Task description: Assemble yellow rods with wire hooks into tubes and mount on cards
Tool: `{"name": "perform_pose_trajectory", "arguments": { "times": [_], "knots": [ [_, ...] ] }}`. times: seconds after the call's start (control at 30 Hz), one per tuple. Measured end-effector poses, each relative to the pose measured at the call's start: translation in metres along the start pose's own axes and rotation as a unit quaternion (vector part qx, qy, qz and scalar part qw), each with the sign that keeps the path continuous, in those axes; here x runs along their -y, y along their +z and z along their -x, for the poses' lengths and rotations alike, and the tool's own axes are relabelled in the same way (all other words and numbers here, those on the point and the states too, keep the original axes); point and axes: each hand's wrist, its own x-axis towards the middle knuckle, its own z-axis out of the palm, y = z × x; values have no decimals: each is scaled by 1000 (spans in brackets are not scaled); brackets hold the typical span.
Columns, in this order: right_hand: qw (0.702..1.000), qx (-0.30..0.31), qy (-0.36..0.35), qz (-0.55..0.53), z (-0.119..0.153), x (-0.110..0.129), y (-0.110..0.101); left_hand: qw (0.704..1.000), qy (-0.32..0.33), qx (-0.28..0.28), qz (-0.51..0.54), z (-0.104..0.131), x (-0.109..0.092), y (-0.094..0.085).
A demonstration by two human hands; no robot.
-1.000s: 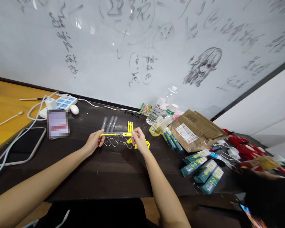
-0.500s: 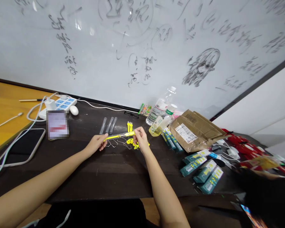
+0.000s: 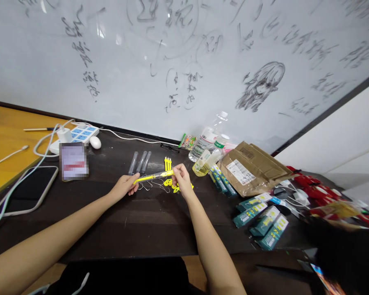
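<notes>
Between my hands stretches a slim clear tube with yellow parts (image 3: 154, 177), tilted slightly up to the right. My left hand (image 3: 126, 185) has its fingers closed around the left yellow end. At the other end, the fingers of my right hand (image 3: 182, 178) pinch the yellow tip. Just behind the tube lie several yellow sticks (image 3: 167, 163) side by side. Small yellow rings (image 3: 173, 187) are scattered below it, partly hidden by my right hand. Thin bent wires (image 3: 145, 185) rest on the dark table near my left fingers. Clear empty tubes (image 3: 140, 162) lie beyond my left hand.
To the right are green boxes (image 3: 266, 221), a cardboard parcel (image 3: 252, 168) and two bottles (image 3: 207, 143). A phone (image 3: 26, 190), a power strip (image 3: 83, 133) and a white mouse (image 3: 95, 142) lie left. The whiteboard (image 3: 119, 82) stands behind. A dark-clad person (image 3: 350, 254) is at right.
Almost nothing differs. The left end of the held tube dips very slightly, and both hands keep their grip on it.
</notes>
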Motion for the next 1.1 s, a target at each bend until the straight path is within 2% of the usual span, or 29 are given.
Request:
{"name": "perform_pose_trajectory", "arguments": {
  "times": [0.3, 0.5, 0.6, 0.73, 0.8, 0.87, 0.97, 1.1],
  "knots": [
    [1000, 0, 1, -9, -1, -3, 1, 999, 0, 12, -51, 2, -4, 2],
    [998, -4, 51, -49, -1, -6, 8, 998, 41, 29, -48, 10, -8, 9],
    [995, -2, 72, -66, -1, -9, 10, 997, 66, 50, -5, 14, -11, 11],
    [994, 3, 77, -78, -2, -11, 10, 992, 59, 111, 22, 16, -11, 11],
    [994, 10, 71, -83, -1, -11, 10, 991, 57, 123, 16, 15, -11, 9],
    [994, 20, 62, -85, -1, -9, 11, 992, 65, 104, -17, 14, -11, 7],
    [994, 27, 55, -86, 0, -8, 12, 990, 87, 43, -105, 13, -13, 4],
    [995, 21, 47, -82, 0, -8, 14, 979, 77, 0, -189, 12, -13, 1]
  ]
}}
